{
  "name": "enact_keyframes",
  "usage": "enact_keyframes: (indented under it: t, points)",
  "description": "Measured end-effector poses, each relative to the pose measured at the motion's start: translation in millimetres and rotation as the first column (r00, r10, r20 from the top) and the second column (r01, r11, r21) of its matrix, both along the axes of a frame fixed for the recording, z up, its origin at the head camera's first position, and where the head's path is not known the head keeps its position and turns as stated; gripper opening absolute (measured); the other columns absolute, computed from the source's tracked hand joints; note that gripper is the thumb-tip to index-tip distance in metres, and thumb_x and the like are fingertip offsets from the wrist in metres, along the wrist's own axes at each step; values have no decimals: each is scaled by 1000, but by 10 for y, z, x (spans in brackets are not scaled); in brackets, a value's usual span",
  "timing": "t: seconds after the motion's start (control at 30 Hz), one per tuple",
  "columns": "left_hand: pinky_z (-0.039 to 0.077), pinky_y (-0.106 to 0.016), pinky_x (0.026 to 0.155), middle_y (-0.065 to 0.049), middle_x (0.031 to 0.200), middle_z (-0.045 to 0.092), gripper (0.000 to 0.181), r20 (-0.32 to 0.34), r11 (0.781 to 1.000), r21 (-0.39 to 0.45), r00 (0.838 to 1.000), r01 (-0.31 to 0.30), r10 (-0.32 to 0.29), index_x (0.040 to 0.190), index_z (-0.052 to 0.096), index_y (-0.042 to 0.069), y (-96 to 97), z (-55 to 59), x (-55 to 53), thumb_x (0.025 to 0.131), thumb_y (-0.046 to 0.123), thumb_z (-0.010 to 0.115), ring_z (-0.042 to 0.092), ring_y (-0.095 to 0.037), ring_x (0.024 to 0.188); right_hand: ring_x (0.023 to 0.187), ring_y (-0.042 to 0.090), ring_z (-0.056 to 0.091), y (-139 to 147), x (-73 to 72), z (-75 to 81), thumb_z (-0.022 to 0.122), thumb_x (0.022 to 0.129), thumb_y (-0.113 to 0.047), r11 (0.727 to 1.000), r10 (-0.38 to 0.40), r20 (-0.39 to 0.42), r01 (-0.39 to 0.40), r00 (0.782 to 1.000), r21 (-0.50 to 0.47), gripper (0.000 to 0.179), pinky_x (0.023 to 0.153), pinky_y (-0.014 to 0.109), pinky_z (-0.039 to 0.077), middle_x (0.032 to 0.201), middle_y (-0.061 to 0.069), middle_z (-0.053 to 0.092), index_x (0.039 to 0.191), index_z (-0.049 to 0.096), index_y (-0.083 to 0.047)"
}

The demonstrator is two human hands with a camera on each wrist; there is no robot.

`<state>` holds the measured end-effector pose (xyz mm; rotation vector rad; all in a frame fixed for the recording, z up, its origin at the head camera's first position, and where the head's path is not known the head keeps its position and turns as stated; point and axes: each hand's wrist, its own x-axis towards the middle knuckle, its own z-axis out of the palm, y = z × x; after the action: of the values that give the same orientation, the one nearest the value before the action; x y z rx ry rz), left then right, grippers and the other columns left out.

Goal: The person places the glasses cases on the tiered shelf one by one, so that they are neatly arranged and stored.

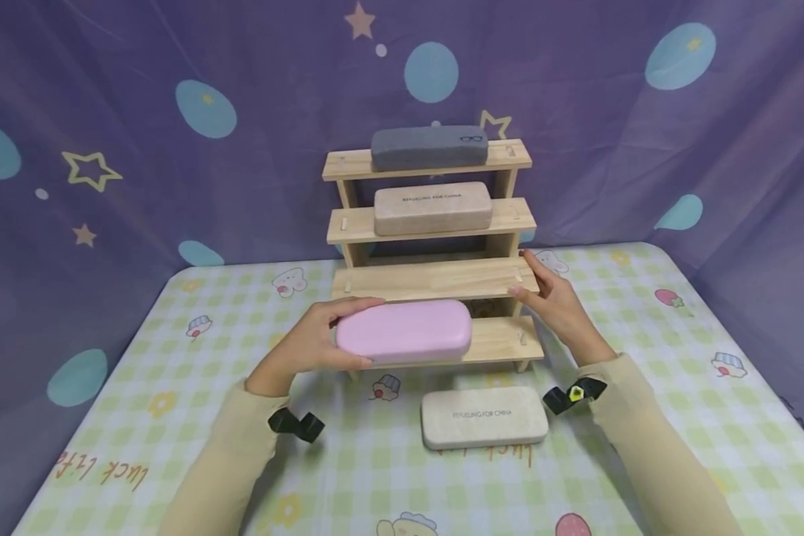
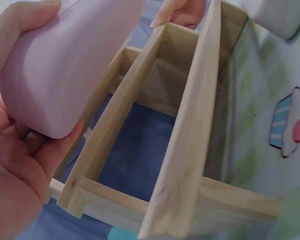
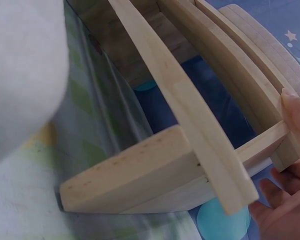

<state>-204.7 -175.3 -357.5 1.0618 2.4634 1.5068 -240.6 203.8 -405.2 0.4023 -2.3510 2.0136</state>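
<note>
My left hand (image 1: 315,339) grips the left end of a pink glasses case (image 1: 405,330), thumb on the near side and fingers behind. In the head view the case overlaps the two lower boards of a wooden stepped rack (image 1: 435,279). My right hand (image 1: 554,304) holds the right end of the rack's third board from the top, which also shows in the right wrist view with the thumb (image 3: 296,112) on it. A grey-blue case (image 1: 429,147) sits on the top board. Below it, a beige case (image 1: 432,208) rests on the second board.
A second beige case (image 1: 485,418) lies on the checked tablecloth (image 1: 194,387) in front of the rack. Behind the rack hangs a purple cloth (image 1: 275,89) with stars and balloon shapes.
</note>
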Motion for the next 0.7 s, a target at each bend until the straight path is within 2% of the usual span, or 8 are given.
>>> enact_keyframes:
  t: [0.1,0.33,0.4,0.43,0.63,0.7]
  points:
    - [44,-26,87,-9,124,61,75,-11,1000,7,1000,-9,9,128,60,8,28,26,-60,59,9,89,56,-18,106,142,24,17,-3,-6,2,62,92,-12,1000,-3,2,3,1000,5,76,103,13,29,157,8,12,151,14,-9]
    - [45,-28,87,-13,125,60,75,-26,999,51,1000,18,-17,128,58,2,97,74,-207,58,1,87,56,-21,107,142,23,17,-5,-11,-15,62,91,-12,1000,-9,12,9,1000,2,76,104,14,28,157,8,13,151,14,-8]
    - [45,-27,86,-11,125,60,76,-35,999,43,999,10,-8,128,59,4,117,93,-249,58,3,87,55,-19,107,142,23,17,-7,-10,-17,62,91,-12,1000,-8,13,8,1000,2,76,103,14,28,157,8,13,151,14,-8]
    - [44,-28,87,-12,126,60,75,-34,1000,27,999,0,1,128,59,4,144,150,-234,58,3,87,55,-20,107,142,23,17,-7,-8,-16,62,92,-13,1000,-7,14,7,1000,3,76,103,14,28,157,7,13,151,14,-9]
    - [45,-32,83,-12,123,61,76,-20,1000,-14,999,-27,27,128,59,6,248,229,-344,58,7,88,56,-21,101,142,23,17,-1,-7,-16,62,92,-13,1000,-9,11,9,1000,7,76,103,13,29,157,7,13,151,13,-8]
    - [46,-31,82,-11,123,61,75,-19,1000,-2,1000,-19,19,128,59,7,263,205,-411,58,7,88,56,-20,100,142,24,17,-1,-10,-20,62,92,-13,1000,-11,10,11,1000,3,76,103,14,29,157,8,13,151,13,-7]
